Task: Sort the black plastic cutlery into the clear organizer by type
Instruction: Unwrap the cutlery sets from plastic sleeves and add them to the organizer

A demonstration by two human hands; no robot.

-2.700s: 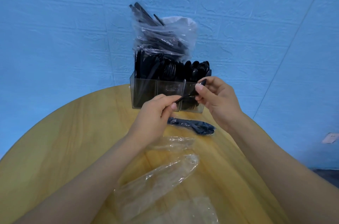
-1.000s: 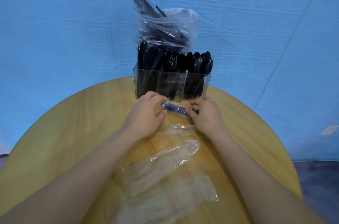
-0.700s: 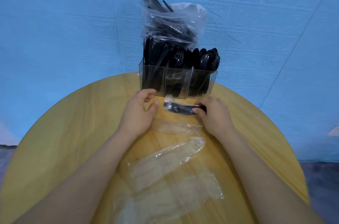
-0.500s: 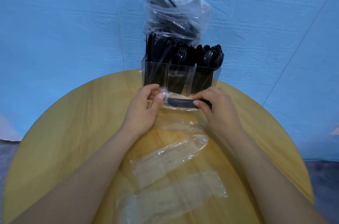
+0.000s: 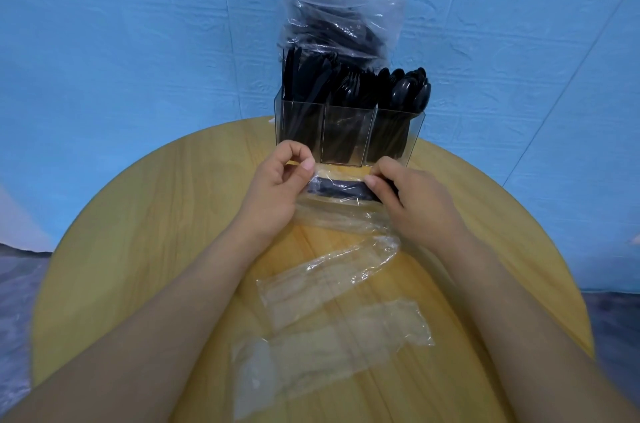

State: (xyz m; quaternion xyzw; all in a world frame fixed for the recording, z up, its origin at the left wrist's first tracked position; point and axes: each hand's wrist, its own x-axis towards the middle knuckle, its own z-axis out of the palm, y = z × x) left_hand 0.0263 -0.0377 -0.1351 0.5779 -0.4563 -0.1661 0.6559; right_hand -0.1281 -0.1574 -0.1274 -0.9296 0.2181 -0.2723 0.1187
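A clear three-compartment organizer [image 5: 348, 132] stands at the far edge of the round wooden table [image 5: 145, 235]. Knives fill its left compartment, forks the middle one, spoons the right one. Just in front of it, both hands hold a small clear wrapper with black cutlery [image 5: 341, 189] inside. My left hand [image 5: 277, 194] pinches the wrapper's left end between thumb and forefinger. My right hand [image 5: 412, 201] pinches the right end, its fingers covering that part of the packet.
Behind the organizer a large clear plastic bag of black cutlery [image 5: 341, 14] leans against the blue wall. Several empty clear wrappers [image 5: 332, 280] lie on the table between my forearms, another wrapper [image 5: 332, 353] nearer to me.
The loose piece both hands held earlier is gone from them. They came down to the wrapped packet on the table, took its two ends and lifted it slightly toward the organizer.
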